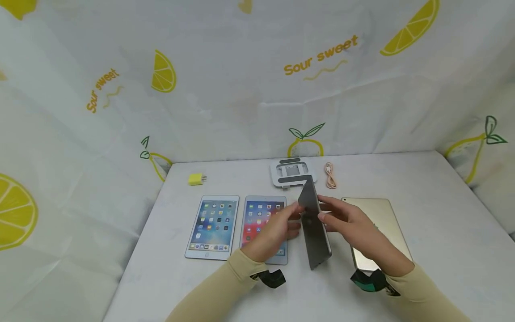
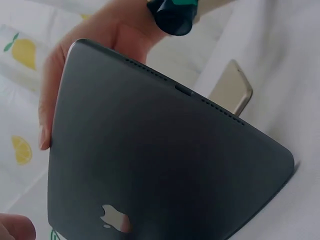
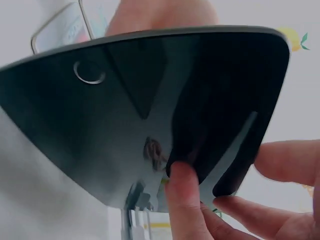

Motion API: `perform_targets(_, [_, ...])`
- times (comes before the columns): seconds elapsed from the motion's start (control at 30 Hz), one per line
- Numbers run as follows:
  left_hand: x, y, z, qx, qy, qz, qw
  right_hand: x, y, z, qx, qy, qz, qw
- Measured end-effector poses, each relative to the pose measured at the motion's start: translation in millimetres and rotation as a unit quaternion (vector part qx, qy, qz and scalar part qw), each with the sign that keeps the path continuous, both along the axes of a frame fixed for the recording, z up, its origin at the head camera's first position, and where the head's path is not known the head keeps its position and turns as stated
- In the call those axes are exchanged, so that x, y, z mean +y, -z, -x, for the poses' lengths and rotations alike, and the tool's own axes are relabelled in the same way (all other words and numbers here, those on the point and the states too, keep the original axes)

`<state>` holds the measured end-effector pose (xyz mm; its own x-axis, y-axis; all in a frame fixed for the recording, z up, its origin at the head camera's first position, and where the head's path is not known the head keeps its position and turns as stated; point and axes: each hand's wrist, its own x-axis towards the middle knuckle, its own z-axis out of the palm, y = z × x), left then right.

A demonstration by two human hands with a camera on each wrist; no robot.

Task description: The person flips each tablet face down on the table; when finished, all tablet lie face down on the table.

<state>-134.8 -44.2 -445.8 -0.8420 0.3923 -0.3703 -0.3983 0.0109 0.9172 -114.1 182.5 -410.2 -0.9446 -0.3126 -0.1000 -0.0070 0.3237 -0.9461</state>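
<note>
A dark grey tablet [image 1: 315, 228] is tilted steeply on its long side above the table, between the hands. Its back, with an Apple logo [image 2: 114, 218], faces left; its glossy dark screen [image 3: 135, 125] with a round home button faces right. My left hand [image 1: 277, 230] holds it at the lower left, thumb against the back. My right hand [image 1: 348, 221] grips it from the other side, with a fingertip on the screen and fingers around the far edge. Beneath the left hand lies a white tablet [image 1: 259, 214] with a lit screen, partly covered.
Another lit white tablet [image 1: 213, 223] lies further left. A gold tablet [image 1: 378, 210] lies face down under the right forearm. Along the back are a yellow charger plug [image 1: 195, 179], a white folding stand [image 1: 277, 172] with grey pads and a coiled pink cable [image 1: 330, 176].
</note>
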Motion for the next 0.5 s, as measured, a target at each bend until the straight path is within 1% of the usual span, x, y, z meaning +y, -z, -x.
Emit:
perform_targets(0.1, [-0.7,2.7,-0.6,-0.005,0.004,0.001,1.0,8.3,-3.1,-0.4,0.017,-0.004,-0.018,0.9997])
perform_targets(0.2, [-0.6,3.8,-1.7,-0.007,0.007,0.001,1.0,18.7,-1.6,0.5,0.025,-0.008,-0.036,0.999])
perform_targets(0.5, [-0.5,5.0,-2.1,-0.006,0.012,0.002,0.9999,46.0,10.3,-1.0,0.005,0.021,-0.064,0.9977])
